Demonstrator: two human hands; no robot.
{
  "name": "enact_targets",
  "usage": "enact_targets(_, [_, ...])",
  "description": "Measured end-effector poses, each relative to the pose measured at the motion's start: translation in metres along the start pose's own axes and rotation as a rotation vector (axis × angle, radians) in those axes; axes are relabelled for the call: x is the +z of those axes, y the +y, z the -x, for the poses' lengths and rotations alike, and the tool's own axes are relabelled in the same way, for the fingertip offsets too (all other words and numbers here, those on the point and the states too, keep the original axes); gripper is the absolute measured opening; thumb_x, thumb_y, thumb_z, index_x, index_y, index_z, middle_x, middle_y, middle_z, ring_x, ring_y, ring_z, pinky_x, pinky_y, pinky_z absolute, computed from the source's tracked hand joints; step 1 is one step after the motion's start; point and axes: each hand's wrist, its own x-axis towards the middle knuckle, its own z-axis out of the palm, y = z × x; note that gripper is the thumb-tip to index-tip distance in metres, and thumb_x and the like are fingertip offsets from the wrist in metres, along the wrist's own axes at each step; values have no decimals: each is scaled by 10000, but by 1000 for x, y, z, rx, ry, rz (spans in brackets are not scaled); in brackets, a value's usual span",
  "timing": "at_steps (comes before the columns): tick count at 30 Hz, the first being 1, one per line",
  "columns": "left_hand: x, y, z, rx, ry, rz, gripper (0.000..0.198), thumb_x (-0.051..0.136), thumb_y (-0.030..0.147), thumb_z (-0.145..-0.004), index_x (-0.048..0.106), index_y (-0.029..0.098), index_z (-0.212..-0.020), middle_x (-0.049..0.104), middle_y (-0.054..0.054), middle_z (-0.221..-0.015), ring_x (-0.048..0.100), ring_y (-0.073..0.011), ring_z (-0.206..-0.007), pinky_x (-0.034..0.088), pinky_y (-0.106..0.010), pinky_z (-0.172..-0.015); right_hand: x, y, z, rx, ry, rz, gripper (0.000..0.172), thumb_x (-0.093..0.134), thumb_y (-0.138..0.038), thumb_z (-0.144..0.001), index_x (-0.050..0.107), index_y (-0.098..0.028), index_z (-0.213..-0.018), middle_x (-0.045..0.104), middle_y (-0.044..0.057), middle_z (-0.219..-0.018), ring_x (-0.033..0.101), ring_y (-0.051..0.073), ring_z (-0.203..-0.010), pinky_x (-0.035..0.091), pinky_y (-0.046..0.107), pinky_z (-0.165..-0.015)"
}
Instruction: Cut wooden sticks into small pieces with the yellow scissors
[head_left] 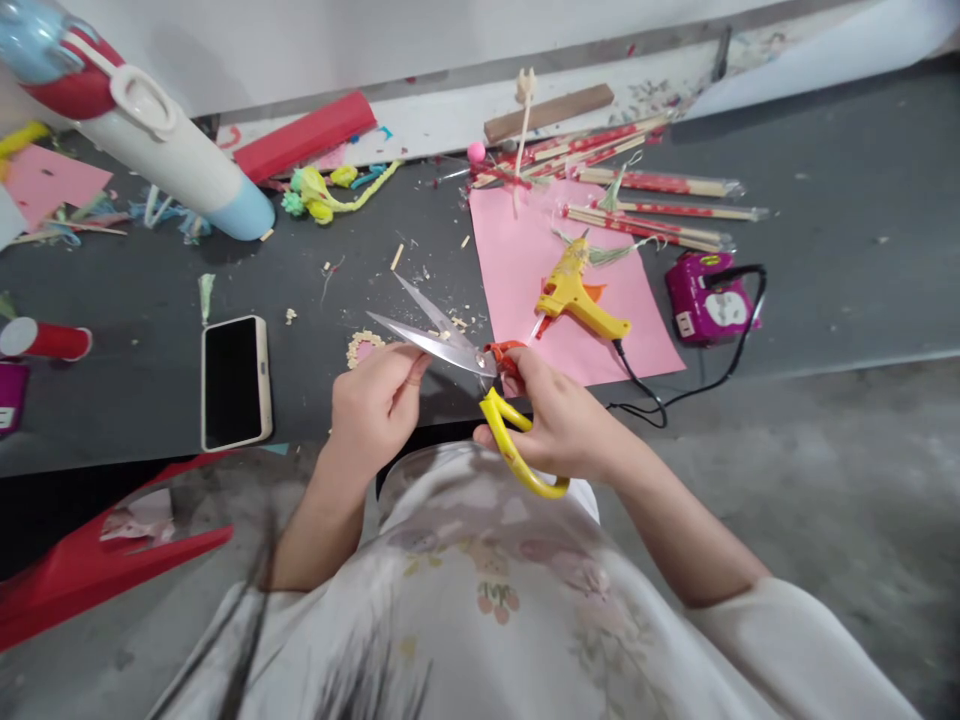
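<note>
My right hand (559, 420) grips the yellow handles of a pair of scissors (450, 340), whose two steel blades stand apart and point up-left. My left hand (379, 400) is curled into a pinch right under the lower blade, with something small between its fingertips that I cannot make out. Just beyond that hand a small round pink piece with a beige scalloped rim (363, 347) lies on the dark table (825, 250).
A yellow glue gun (574, 295) lies on a pink sheet (525, 260), its cord running to a magenta socket block (709, 300). A phone (235, 380) lies left. Wrapped chopsticks (660, 210), a white-and-blue tube (172, 150), red paper and scraps litter the far side.
</note>
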Motion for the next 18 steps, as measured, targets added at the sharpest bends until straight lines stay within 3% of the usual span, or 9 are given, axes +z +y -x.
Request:
enact_targets(7, [-1,-1,1,9,-21,15,245,479,242,-958,615,188,-761,647,6,-682,593,-94,-640,410,-200,-595,-2,6,3,-30,-58,-54,577,656,-420,-785,420,-161,-1242,581,48,-899,532,169,-741,437,296,-660])
enact_targets(11, [0,-1,-1,-10,-44,42,287,474,251,-957,570,194,-693,624,7,-643,578,-101,-609,410,-213,-579,-3,10,2,-38,-104,-119,439,599,-380,-833,445,-165,-1183,562,35,-906,490,138,-720,405,268,-638])
enact_targets(18, [1,-2,-2,-49,-76,45,357,435,307,-975,541,192,-654,596,1,-607,540,-103,-566,391,-229,-548,-2,11,0,-7,-117,-121,366,594,-416,-823,488,-182,-1085,536,-5,-821,459,114,-655,379,249,-606])
